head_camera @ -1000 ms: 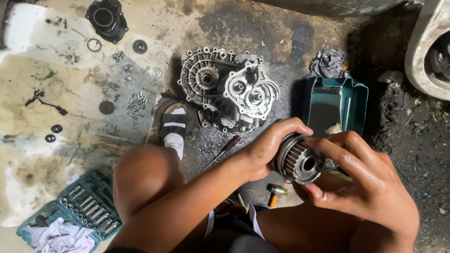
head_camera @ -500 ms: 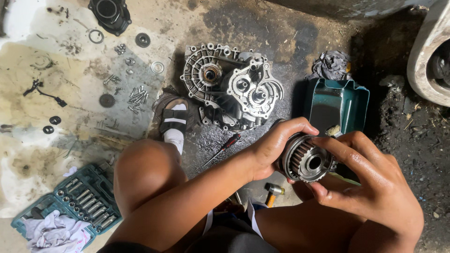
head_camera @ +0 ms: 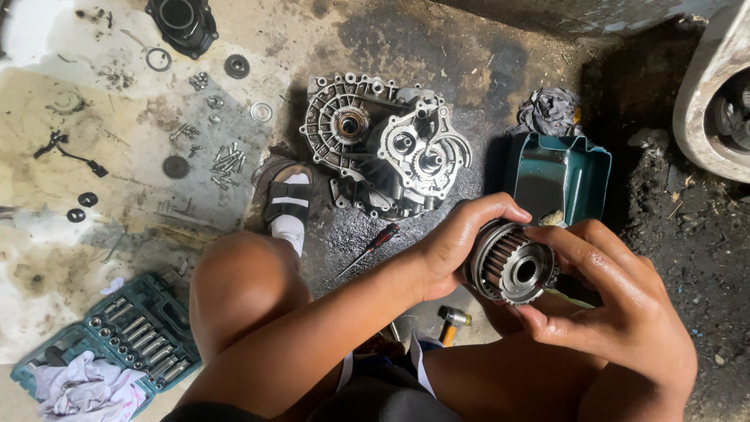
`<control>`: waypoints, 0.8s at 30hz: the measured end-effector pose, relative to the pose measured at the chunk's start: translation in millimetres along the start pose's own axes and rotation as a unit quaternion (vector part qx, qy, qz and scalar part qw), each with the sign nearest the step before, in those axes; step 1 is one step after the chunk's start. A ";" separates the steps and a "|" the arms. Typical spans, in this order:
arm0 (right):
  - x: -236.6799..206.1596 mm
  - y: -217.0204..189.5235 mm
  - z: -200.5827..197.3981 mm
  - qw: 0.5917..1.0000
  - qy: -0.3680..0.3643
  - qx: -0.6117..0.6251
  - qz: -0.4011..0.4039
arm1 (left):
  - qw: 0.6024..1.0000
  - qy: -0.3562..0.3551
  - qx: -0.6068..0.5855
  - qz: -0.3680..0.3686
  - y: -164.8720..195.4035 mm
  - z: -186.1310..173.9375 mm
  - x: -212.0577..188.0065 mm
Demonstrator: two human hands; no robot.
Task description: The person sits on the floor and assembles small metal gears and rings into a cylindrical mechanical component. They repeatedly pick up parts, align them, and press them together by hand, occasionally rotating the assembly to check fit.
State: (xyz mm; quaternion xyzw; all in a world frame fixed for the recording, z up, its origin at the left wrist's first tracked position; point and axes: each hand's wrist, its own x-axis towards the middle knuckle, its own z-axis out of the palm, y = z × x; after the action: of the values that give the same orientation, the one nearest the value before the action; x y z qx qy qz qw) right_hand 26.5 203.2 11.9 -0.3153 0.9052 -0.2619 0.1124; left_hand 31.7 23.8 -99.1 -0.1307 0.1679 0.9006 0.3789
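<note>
Both my hands hold a round metal clutch hub (head_camera: pixel 514 266) with a toothed inner ring and a splined centre hole. My left hand (head_camera: pixel 457 241) grips its left rim, fingers curled over the top. My right hand (head_camera: pixel 617 312) cups it from the right and below, thumb on the lower edge. The part is held above my lap, in front of a grey aluminium gearbox casing (head_camera: pixel 387 148) that lies on the oily floor.
A teal metal pan (head_camera: pixel 566 173) sits behind the hub, with a dark rag (head_camera: pixel 551 111) beyond it. A red-handled screwdriver (head_camera: pixel 373 246) and a small hammer (head_camera: pixel 451 320) lie near my knees. A teal socket set (head_camera: pixel 129 332) with a cloth is at lower left. Bolts, washers and gears (head_camera: pixel 223 160) are scattered at upper left.
The view has shifted slightly, so the floor items sit lower and to the right in the view. Both hands keep hold of the hub, which has turned a little to face me more.
</note>
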 end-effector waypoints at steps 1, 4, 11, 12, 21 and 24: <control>-0.4 0.1 0.5 1.000 -0.003 0.000 0.009 | 1.000 -0.004 -0.006 -0.001 -0.5 -1.3 1.1; -0.8 0.4 2.0 1.000 -0.005 0.001 0.021 | 1.000 0.009 0.001 0.005 -0.5 -3.3 2.0; 2.1 0.2 5.6 1.000 0.012 0.008 0.026 | 1.000 -0.012 -0.008 0.018 1.6 -2.0 0.3; 3.0 -0.2 6.3 0.999 0.016 0.009 0.037 | 1.000 -0.020 -0.006 0.022 1.2 -1.8 0.1; 19.1 -9.3 14.0 0.996 0.077 0.008 -0.040 | 0.996 -0.052 0.011 0.071 5.7 -4.4 -4.2; 19.3 -14.5 12.6 0.998 0.065 0.003 -0.011 | 0.997 -0.033 -0.014 0.068 8.6 -10.4 -4.3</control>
State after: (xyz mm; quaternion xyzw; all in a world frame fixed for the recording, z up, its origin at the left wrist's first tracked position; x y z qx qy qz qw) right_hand 23.6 176.3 8.5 -0.3075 0.9062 -0.2857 0.0516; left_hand 29.5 11.2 -105.3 -0.0941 0.1512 0.9305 0.3201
